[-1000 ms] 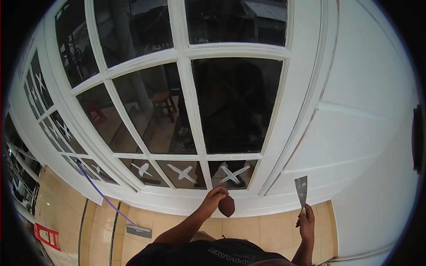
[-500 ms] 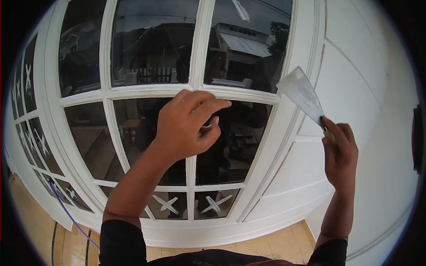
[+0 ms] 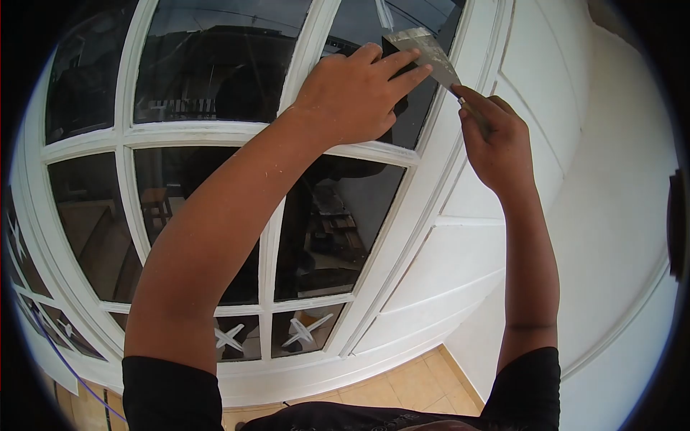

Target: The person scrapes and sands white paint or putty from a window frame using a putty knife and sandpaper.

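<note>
My right hand (image 3: 499,140) is closed around the handle of a putty knife (image 3: 430,56). Its wide metal blade, with a pale edge, points up and left over the upper right glass pane (image 3: 431,118). My left hand (image 3: 352,97) is raised in front of the same pane, back of the hand toward me. Two of its fingers reach out to the right and overlap the blade in this view; the hand holds nothing visible. Above the blade, a white streak (image 3: 385,13) marks the glass.
White bars (image 3: 190,134) divide the window into several dark panes with reflections. White X-shaped marks (image 3: 307,330) lie on the lower panes. To the right is white panelled wall (image 3: 467,251). Tan floor tiles (image 3: 402,381) show below, and a purple cable (image 3: 72,370) hangs at left.
Both hands have moved up toward the upper right pane. The putty knife has shifted up and left, meeting the left hand's fingers in view. The camera view has shifted too.
</note>
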Available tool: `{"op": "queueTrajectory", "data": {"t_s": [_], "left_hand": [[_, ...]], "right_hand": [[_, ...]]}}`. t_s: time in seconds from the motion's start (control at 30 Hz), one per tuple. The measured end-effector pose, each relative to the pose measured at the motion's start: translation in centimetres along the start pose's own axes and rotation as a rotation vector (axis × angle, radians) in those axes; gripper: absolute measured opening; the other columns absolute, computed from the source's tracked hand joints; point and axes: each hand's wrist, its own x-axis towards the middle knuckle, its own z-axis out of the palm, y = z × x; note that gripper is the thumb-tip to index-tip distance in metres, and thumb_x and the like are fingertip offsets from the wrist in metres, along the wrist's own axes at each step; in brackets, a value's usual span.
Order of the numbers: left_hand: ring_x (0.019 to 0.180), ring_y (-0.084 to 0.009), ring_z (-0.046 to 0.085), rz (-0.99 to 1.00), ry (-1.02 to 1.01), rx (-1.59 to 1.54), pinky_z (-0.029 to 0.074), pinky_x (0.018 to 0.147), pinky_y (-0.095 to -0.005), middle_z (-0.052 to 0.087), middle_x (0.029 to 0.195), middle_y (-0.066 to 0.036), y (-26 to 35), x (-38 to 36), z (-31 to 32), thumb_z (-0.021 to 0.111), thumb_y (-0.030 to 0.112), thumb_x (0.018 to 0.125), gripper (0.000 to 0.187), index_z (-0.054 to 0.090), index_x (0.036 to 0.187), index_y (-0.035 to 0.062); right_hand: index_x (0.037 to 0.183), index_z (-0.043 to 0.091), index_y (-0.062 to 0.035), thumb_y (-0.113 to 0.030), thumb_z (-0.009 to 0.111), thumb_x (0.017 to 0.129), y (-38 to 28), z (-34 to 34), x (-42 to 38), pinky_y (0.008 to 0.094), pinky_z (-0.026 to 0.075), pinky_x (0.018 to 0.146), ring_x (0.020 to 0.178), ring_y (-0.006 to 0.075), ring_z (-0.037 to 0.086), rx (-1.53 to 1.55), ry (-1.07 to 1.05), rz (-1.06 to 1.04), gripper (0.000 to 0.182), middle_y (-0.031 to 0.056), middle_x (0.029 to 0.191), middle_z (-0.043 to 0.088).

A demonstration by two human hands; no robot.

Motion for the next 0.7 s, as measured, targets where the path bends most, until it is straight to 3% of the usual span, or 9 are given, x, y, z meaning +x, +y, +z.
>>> {"op": "queueTrajectory", "data": {"t_s": [0.23, 0.3, 0.43, 0.5, 0.7], "left_hand": [[0.129, -0.0245, 0.059, -0.027, -0.076, 0.043, 0.062, 0.086, -0.0341, 0.045, 0.162, 0.004, 0.4, -0.3, 0.5, 0.073, 0.030, 0.089, 0.080, 0.037, 0.161, 0.0341], [0.128, -0.0245, 0.058, -0.057, -0.074, 0.066, 0.061, 0.086, -0.0336, 0.044, 0.163, 0.003, 0.5, -0.3, 0.7, 0.073, 0.030, 0.089, 0.081, 0.036, 0.161, 0.0347], [0.128, -0.0244, 0.058, -0.065, -0.080, 0.114, 0.061, 0.086, -0.0323, 0.040, 0.165, 0.003, 0.9, -0.3, 0.9, 0.073, 0.030, 0.088, 0.084, 0.033, 0.162, 0.0351], [0.128, -0.0241, 0.058, -0.060, -0.077, 0.110, 0.061, 0.086, -0.0318, 0.040, 0.165, 0.003, 0.7, -0.4, 0.9, 0.074, 0.030, 0.088, 0.085, 0.033, 0.162, 0.0350], [0.126, -0.0239, 0.059, -0.091, -0.046, 0.070, 0.061, 0.085, -0.0313, 0.039, 0.166, 0.002, 0.7, -0.4, 1.3, 0.078, 0.029, 0.083, 0.092, 0.033, 0.163, 0.0313]], "right_hand": [[0.127, 0.075, -0.0174, -0.013, 0.064, 0.095, -0.5, -0.2, 0.3, 0.0366, 0.057, 0.072, 0.070, 0.0256, 0.070, -0.053, -0.061, 0.056, 0.034, 0.0153, 0.094, 0.076], [0.131, 0.074, -0.0155, -0.010, 0.063, 0.100, -0.2, 0.0, 0.4, 0.0306, 0.052, 0.066, 0.064, 0.0099, 0.059, -0.060, -0.019, 0.021, 0.033, 0.0117, 0.094, 0.076], [0.131, 0.073, -0.0156, -0.010, 0.063, 0.100, -0.7, -0.4, 0.5, 0.0298, 0.052, 0.065, 0.064, 0.0088, 0.058, -0.056, -0.033, 0.026, 0.034, 0.0114, 0.093, 0.076], [0.127, 0.075, -0.0155, -0.013, 0.064, 0.096, -0.8, -0.9, 0.3, 0.0368, 0.057, 0.072, 0.071, 0.0260, 0.071, -0.100, -0.100, 0.110, 0.033, 0.0160, 0.093, 0.075], [0.126, 0.075, -0.0148, -0.013, 0.064, 0.096, -0.8, -0.3, 0.8, 0.0365, 0.057, 0.070, 0.068, 0.0256, 0.070, -0.067, -0.034, 0.032, 0.032, 0.0164, 0.092, 0.076]]}}
